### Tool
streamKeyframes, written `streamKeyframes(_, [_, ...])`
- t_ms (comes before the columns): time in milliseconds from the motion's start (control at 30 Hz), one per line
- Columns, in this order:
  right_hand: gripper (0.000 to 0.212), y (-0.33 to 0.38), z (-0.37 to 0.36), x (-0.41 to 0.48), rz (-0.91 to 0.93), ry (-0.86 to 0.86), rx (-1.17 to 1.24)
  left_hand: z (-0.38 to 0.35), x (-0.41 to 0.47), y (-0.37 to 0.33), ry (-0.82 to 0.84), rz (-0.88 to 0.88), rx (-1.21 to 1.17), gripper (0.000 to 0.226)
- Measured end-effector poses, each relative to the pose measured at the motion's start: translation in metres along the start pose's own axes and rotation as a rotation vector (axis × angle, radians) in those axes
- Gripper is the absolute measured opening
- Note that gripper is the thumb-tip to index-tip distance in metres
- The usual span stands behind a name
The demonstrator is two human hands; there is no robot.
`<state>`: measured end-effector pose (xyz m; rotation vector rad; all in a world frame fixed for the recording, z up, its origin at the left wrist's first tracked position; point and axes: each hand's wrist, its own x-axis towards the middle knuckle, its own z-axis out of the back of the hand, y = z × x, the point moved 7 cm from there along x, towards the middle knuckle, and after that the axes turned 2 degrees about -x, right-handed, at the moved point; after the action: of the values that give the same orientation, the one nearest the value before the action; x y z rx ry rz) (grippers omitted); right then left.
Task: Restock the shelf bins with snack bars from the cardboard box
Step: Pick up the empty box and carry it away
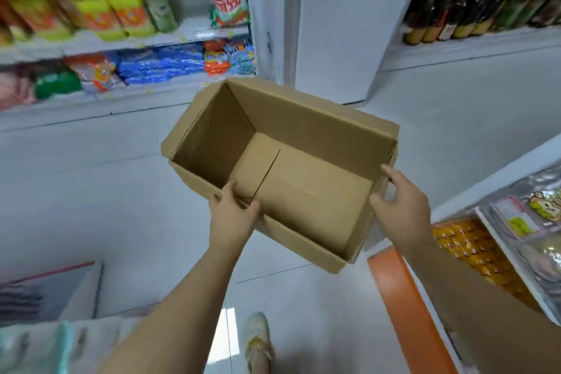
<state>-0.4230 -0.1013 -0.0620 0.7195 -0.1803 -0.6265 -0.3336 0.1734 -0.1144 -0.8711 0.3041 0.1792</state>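
Shop shelves (121,42) flank the empty cardboard box (303,191), likely light and stiff, left hand (233,211) and right hand (402,196) clamping fingers over its rim.

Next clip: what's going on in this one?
A person stands in a shop aisle, holding an open cardboard box off the floor with both hands. The left hand grips the near long wall and the right hand grips the right end wall. The inside of the box shows only bare cardboard, with no snack bars in view. A display of orange-yellow packets sits at lower right beside the right arm. The shelves behind are too blurred to read.
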Motion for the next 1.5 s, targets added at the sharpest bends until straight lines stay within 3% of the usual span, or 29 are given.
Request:
streamKeyframes(233, [0.056, 0.090, -0.060, 0.025, 0.111, 0.060, 0.038, 0.082, 0.035, 0.026, -0.201, 0.112, -0.108, 0.063])
streamKeyframes(400, [0.079, 0.156, -0.125, 0.036, 0.159, 0.261, 0.177, 0.145, 0.067, 0.055, -0.291, 0.206, -0.172, 0.069])
streamKeyframes(633, [0.076, 0.230, -0.179, 0.066, 0.213, 0.390, 0.158, 0.211, 0.098, 0.073, -0.418, 0.274, -0.198, 0.076])
streamKeyframes(1067, [0.077, 0.381, -0.292, 0.164, 0.582, 0.733, 0.090, 0.251, 0.155, 0.092, -0.727, 0.581, -0.362, 0.077])
streamKeyframes(1400, [0.061, 0.457, -0.395, 0.151, 0.769, 0.949, -0.006, 0.260, 0.166, 0.161, -0.684, 0.773, -0.497, 0.059])
streamKeyframes(1500, [0.058, 0.469, -0.432, 0.137, 0.789, 1.002, -0.047, 0.263, 0.173, 0.194, -0.639, 0.788, -0.431, 0.050])
